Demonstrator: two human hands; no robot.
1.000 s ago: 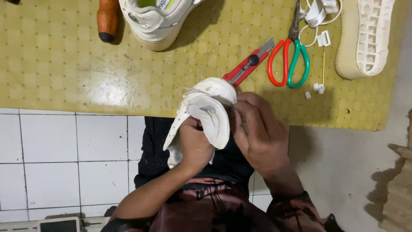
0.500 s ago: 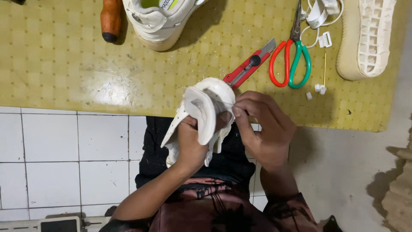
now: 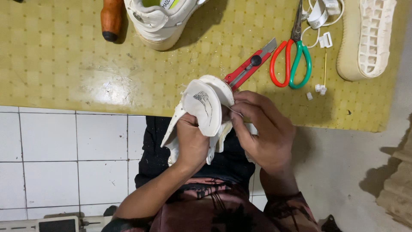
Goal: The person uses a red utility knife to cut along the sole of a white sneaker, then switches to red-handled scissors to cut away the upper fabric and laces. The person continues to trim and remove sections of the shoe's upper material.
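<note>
White fabric shoe upper (image 3: 205, 107) is gripped by closed left hand (image 3: 192, 139); right hand (image 3: 262, 131) fingers pinched at its edge, just off yellow mat edge (image 3: 128, 109)

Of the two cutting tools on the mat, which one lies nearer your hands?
The red utility knife, just beyond the right hand; the red-and-green-handled scissors lie farther right.

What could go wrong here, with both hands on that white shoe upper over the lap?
1. The right hand seems to pull a thin thread at the white shoe upper, close to the left hand; if a needle is there, which I cannot see, a slip may prick a finger.
2. The red utility knife lies just beyond the upper, blade apparently extended; a reach forward might meet it.
3. The work hangs past the yellow mat edge; a loosened grip could drop it.
</note>
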